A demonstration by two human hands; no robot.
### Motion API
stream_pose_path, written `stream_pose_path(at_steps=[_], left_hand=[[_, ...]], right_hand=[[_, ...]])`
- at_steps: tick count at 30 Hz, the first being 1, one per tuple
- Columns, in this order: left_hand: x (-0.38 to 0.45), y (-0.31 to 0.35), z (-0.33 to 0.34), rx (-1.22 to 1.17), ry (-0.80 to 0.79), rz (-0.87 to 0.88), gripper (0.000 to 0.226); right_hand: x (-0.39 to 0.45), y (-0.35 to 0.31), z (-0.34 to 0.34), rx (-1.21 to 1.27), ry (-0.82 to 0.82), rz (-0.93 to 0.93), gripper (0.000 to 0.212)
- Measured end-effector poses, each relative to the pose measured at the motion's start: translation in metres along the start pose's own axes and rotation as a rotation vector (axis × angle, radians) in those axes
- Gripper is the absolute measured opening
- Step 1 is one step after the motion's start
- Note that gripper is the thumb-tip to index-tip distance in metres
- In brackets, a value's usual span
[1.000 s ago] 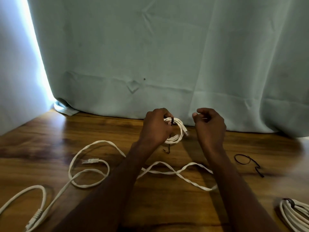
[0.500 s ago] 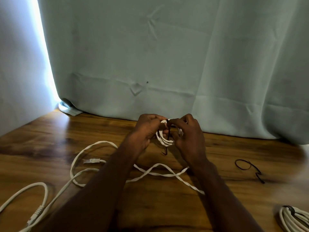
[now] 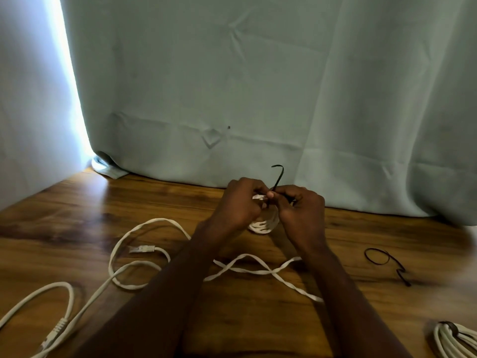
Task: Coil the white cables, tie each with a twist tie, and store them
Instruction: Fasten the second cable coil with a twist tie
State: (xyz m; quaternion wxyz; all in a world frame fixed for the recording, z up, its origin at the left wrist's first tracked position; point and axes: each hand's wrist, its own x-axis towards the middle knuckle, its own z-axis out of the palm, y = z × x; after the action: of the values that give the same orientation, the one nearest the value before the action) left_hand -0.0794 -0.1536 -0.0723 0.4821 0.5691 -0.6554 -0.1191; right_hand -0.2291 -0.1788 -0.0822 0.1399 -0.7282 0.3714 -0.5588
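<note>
Change: hands that were apart a second ago have closed together over the small white coil [image 3: 263, 223], and the black twist tie [image 3: 278, 177] now stands up between them instead of hanging below
Left hand [image 3: 238, 202]: grip curled round the coil's top, holding it above the bench [image 3: 77, 228]
Right hand [image 3: 300, 205]: fingers pinching the tie at its base; its free end hooks upward
Meaning: the tie looks to be mid-twist, so this coil is nearly bound, not yet stored
Loose white cable [image 3: 144, 264]: sprawled uncoiled on the bench, near left
Spare tie [image 3: 384, 262]: lying well right
Tied bundle [image 3: 454, 342]: at the near right corner, already bound
</note>
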Motion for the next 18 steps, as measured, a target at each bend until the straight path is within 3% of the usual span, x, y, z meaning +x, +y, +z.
stream_pose_path(at_steps=[4, 10, 16, 18], left_hand=[[-0.004, 0.007, 0.003, -0.097, -0.155, 0.070, 0.044], [-0.008, 0.019, 0.003, -0.234, -0.260, 0.098, 0.063], [-0.012, 0.022, 0.009, -0.152, -0.136, 0.240, 0.036], [-0.014, 0.023, 0.015, -0.081, -0.085, 0.270, 0.038]], right_hand=[[0.004, -0.006, -0.009, 0.061, 0.058, 0.020, 0.011], [0.011, -0.006, -0.020, 0.407, 0.154, 0.430, 0.007], [0.010, -0.014, -0.020, 0.705, 0.260, 0.695, 0.012], [0.010, -0.011, -0.020, 0.798, 0.258, 0.798, 0.012]])
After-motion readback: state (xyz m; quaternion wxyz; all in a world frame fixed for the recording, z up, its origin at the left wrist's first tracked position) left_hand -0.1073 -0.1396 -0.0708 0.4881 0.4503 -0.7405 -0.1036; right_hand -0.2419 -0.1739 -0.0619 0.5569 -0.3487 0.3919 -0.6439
